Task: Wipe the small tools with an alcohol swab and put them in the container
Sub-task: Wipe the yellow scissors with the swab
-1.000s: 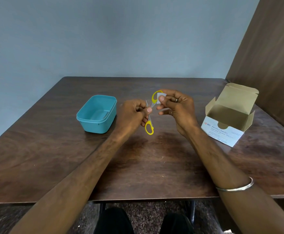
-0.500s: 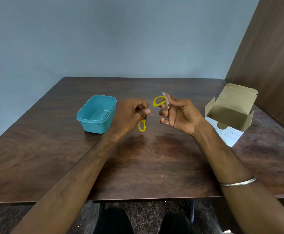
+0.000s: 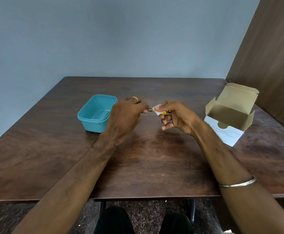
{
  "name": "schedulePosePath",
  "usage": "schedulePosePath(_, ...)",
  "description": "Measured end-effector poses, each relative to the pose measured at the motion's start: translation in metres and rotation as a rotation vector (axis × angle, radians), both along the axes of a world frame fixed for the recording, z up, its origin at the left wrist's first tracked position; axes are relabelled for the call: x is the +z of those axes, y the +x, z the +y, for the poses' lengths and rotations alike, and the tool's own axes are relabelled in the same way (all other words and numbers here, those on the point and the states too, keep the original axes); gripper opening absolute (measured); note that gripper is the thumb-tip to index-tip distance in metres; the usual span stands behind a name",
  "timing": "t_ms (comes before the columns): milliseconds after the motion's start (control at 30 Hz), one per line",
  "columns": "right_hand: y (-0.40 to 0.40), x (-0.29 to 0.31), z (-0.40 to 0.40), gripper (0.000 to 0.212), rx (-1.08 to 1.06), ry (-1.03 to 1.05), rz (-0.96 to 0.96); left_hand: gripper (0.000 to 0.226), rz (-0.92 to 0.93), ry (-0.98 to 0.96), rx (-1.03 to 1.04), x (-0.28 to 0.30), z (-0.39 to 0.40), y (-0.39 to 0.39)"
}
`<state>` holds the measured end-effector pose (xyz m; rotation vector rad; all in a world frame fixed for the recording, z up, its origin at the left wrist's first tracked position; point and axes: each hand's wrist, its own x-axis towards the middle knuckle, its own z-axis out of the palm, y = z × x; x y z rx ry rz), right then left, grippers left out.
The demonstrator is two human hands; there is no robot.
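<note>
We held the scissors (image 3: 161,112) in the air between our two hands, over the middle of the bench (image 3: 154,166), so that every side of them could be reached without setting them down. Our left hand (image 3: 126,115) pinched the dark metal end between thumb and fingers, the rest of its fingers curled; that kept the tool steady, we judge, while the other hand worked. Our right hand (image 3: 176,117) pinched the swab (image 3: 156,110) round a yellow handle loop, thumb on top, the lower fingers loosely curled and apart. Most of the scissors was hidden; we could not tell whether the blades were open. The swab was a small, thin white square, limp and folded over the glossy yellow plastic. The tub (image 3: 96,114) stood just left of our left hand, teal plastic, rectangular with rounded corners and a thick rim, no lid on it, near enough for a short drop once the wiping was done. The box (image 3: 230,115) of swabs sat to the right, plain brown card inside, white printed outside, flaps open. The bench was dark, streaked wood with a dull shine.
</note>
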<state>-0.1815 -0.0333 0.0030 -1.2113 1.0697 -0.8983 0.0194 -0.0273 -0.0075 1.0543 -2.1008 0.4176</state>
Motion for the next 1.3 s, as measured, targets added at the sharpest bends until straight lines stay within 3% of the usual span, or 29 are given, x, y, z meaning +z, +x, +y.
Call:
schedulePosePath(100,0.001,-0.002,-0.001,0.021,-0.025,-0.029,0.051,0.014,-0.039,-0.033,-0.005,0.001,0.001,-0.001)
schedulePosePath(500,0.003,-0.002,0.001,0.009,-0.019,0.092,-0.018,0.016,-0.057,-0.100,-0.051,-0.006,-0.005,0.003)
schedulePosePath(567,0.002,-0.002,-0.001,0.007,-0.066,0.075,-0.098,0.009,0.089,-0.048,-0.057,-0.005,-0.003,0.002)
schedulePosePath(667,-0.002,-0.004,-0.004,0.006,-0.195,-0.001,-0.181,0.003,0.512,0.185,-0.079,-0.001,0.000,-0.004)
schedulePosePath(733,-0.003,-0.008,-0.005,0.009,-0.237,-0.106,-0.058,0.011,0.782,0.414,-0.138,0.003,0.000,-0.008)
schedulePosePath(800,0.000,-0.013,-0.006,0.011,-0.230,-0.170,0.039,0.015,0.922,0.552,-0.199,0.004,0.000,-0.009)
schedulePosePath(967,0.010,-0.016,-0.008,0.015,-0.139,-0.231,0.132,0.006,1.004,0.648,-0.271,0.005,0.000,-0.011)
schedulePosePath(1100,0.012,-0.015,-0.003,0.010,0.020,-0.201,0.154,0.004,1.012,0.627,-0.275,0.003,-0.001,-0.009)
schedulePosePath(1300,0.009,-0.013,-0.002,0.015,0.074,-0.180,0.145,0.007,0.994,0.574,-0.270,0.003,-0.003,-0.008)
